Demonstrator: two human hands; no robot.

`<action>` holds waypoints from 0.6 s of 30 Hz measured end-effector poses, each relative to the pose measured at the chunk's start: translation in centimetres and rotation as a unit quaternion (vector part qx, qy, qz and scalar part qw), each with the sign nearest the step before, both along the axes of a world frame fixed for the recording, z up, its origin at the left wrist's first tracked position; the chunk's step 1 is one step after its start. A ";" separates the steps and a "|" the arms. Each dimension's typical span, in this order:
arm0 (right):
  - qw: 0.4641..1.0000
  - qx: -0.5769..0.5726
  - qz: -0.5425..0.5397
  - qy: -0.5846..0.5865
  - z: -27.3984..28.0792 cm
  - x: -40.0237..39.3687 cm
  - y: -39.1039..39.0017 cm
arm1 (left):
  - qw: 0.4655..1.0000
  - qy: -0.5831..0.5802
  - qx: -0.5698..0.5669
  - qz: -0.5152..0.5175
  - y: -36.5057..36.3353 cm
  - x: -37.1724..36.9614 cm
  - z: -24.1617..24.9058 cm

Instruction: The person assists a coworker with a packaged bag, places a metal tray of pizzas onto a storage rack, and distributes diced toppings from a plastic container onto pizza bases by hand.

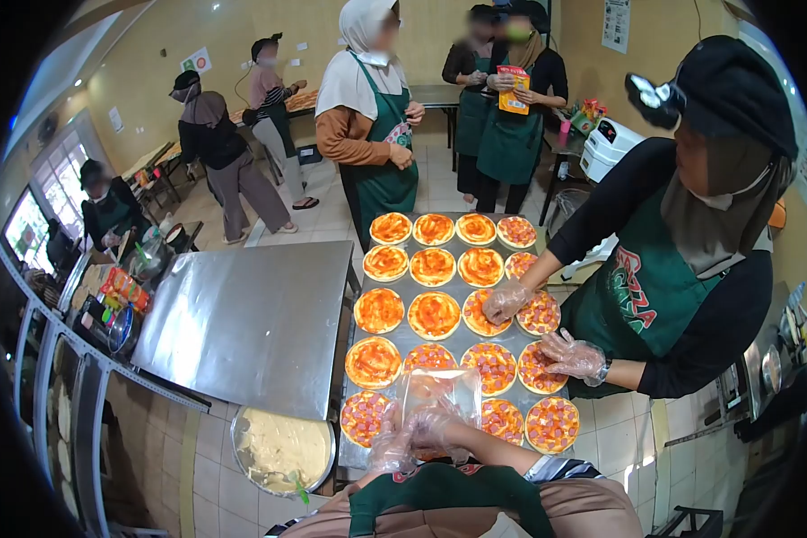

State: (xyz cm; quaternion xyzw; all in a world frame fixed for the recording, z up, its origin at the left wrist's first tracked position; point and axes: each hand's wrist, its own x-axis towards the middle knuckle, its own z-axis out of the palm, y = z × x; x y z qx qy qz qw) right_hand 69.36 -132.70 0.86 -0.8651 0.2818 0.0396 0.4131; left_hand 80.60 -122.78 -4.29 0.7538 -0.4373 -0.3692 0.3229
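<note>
At the near edge of the pizza table, a clear plastic container (pixel 443 384) is above the pizzas, partly covering them. My left hand (pixel 392 445), in a clear plastic glove, is closed at the container's near left corner. My right hand (pixel 434 427), gloved likewise, is against its near side with the fingers bent; whatever they hold is hidden. Left of my hands lies a pizza with diced pink topping (pixel 365 419). Another topped pizza (pixel 502 420) is to the right. Farther back are several bases with only red sauce (pixel 379 310).
Across the table's right side, a co-worker's gloved hands (pixel 575 356) touch the topped pizzas. A bare steel table (pixel 242 323) stands left, with a bowl of pale dough (pixel 282 451) below its near corner. Several aproned people stand behind; one holds an orange packet (pixel 513 90).
</note>
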 end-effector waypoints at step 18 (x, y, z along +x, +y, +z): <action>0.776 0.477 -0.325 -0.254 -2.4 -1.9 -2.0 | 0.994 0.081 -0.076 0.006 -2.2 -0.3 0.4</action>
